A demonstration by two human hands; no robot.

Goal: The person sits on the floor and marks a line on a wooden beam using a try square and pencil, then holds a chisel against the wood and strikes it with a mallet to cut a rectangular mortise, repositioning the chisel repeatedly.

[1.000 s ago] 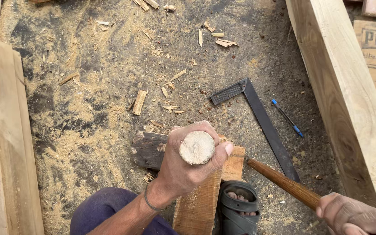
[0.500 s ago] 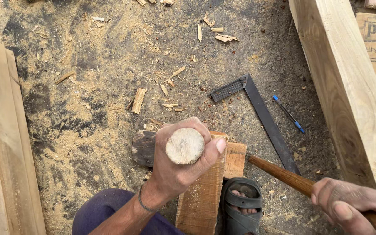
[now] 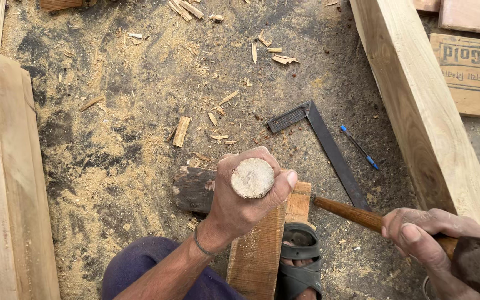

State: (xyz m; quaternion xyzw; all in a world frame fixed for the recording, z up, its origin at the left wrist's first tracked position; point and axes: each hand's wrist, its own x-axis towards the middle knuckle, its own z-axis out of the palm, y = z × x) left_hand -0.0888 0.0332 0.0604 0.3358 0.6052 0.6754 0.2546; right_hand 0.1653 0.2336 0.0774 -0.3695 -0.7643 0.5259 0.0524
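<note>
I see the left hand (image 3: 240,208) w/ its grip closed round an upright wooden peg (image 3: 253,178) over a plank (image 3: 262,244) on the floor, right hand (image 3: 434,233) clenched on a hatchet handle (image 3: 351,214), chips (image 3: 181,130) already strewn about, so I judge shaping approx. midway, peg end uncut.

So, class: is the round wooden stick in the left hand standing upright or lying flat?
Upright. The head view looks straight down on the round wooden stick's sawn end, with the left hand wrapped around the shaft below it.
</note>
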